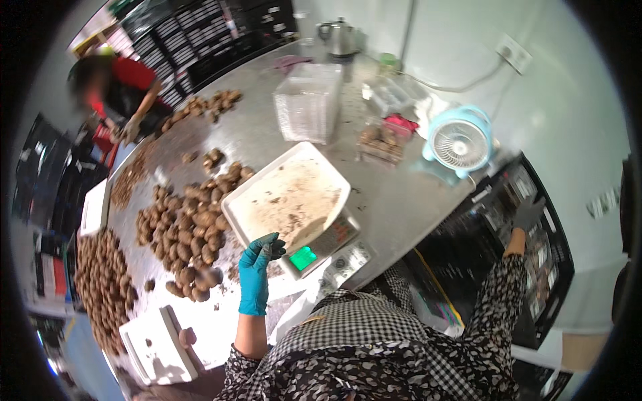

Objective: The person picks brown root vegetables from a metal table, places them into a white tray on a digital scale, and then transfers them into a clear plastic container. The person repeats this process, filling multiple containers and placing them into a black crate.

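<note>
My left hand (257, 271), in a teal glove with soiled fingertips, hovers at the near corner of a white tray (287, 190). Its fingers are curled together; whether they hold anything is hidden. Dirt crumbs lie in the tray, which rests on a digital scale (314, 257) with a lit green display. Far to the right, my right hand (528, 217) in a dark grey glove reaches over a black crate (558, 244) of clear-wrapped packs (521, 184). Its fingers look stretched out on or just above the packs. Left of the tray lies a heap of brown, potato-like tubers (184, 224).
More tubers (103, 287) lie along the left edge, near a white foam box (157, 347). Stacked clear trays (307, 107), a filled pack (381, 144), a blue fan (461, 144) and a kettle (341, 37) stand farther back. A co-worker (124, 87) handles something at far left.
</note>
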A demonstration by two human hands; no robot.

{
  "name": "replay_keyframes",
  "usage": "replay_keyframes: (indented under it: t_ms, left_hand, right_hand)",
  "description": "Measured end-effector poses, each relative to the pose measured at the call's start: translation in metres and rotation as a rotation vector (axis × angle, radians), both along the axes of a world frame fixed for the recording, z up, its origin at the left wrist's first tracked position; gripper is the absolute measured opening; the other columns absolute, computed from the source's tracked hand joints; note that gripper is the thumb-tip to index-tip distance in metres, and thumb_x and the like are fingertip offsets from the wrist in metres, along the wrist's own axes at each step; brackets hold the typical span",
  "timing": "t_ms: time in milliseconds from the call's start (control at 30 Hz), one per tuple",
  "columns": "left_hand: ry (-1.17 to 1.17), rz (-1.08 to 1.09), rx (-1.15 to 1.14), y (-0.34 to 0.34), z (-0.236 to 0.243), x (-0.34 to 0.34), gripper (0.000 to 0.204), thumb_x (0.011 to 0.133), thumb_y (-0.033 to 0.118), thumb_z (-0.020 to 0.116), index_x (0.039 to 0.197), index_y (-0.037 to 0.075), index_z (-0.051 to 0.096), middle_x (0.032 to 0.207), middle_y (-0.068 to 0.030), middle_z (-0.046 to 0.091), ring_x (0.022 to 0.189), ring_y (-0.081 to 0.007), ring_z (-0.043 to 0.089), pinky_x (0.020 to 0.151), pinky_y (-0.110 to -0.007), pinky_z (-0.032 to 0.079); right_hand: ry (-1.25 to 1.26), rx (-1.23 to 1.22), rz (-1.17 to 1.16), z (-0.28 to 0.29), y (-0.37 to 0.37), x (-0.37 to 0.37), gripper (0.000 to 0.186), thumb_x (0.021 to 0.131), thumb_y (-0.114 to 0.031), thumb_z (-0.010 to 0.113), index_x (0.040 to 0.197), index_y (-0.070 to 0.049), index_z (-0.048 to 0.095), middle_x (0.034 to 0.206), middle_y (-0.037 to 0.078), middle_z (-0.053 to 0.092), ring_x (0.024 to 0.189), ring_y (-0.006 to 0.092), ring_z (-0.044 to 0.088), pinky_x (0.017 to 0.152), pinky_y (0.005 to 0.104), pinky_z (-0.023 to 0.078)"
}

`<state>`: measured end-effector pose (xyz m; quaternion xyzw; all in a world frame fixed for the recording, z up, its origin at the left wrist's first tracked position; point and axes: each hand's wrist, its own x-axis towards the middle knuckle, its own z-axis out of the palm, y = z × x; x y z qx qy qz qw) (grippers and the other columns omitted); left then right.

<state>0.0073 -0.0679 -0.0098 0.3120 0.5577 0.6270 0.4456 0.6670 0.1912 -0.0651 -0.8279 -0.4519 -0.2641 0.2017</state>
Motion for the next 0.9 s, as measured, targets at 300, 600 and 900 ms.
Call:
replay_keyframes:
  t_ms: [300, 600, 900]
  left_hand:
    - [-0.102, 0.142, -0.025, -0.026, -0.016, 0.004, 0.024, 0.091, 0.014, 0.055, 0.109, 0.0, 0.062, 0.096, -0.0106, 0.068, 0.085, -0.0177, 0.065, 0.077, -0.029, 0.051]
    - [-0.138, 0.368, -0.087, -0.072, -0.016, -0.025, 0.027, 0.091, 0.016, 0.055, 0.112, -0.001, 0.059, 0.098, -0.0101, 0.066, 0.089, -0.017, 0.063, 0.079, -0.028, 0.049]
    - [-0.428, 0.49, -0.057, -0.072, -0.056, -0.043, 0.026, 0.091, 0.013, 0.052, 0.111, -0.003, 0.057, 0.094, -0.0127, 0.065, 0.082, -0.0212, 0.063, 0.074, -0.033, 0.052]
  right_hand:
    - [0.451, 0.051, 1.542, 0.106, 0.076, -0.406, 0.019, 0.084, -0.012, 0.058, 0.101, -0.005, 0.062, 0.095, 0.013, 0.061, 0.082, 0.0299, 0.06, 0.073, 0.0358, 0.047]
    - [0.102, -0.452, 1.356, 0.068, 0.201, -0.617, 0.032, 0.077, -0.031, 0.06, 0.094, -0.004, 0.066, 0.096, 0.016, 0.064, 0.089, 0.0337, 0.06, 0.081, 0.0405, 0.046]
    - [-0.069, -0.711, 1.603, 0.047, 0.274, -0.609, 0.024, 0.079, -0.024, 0.054, 0.087, -0.005, 0.068, 0.087, 0.016, 0.066, 0.076, 0.0302, 0.062, 0.068, 0.0365, 0.048]
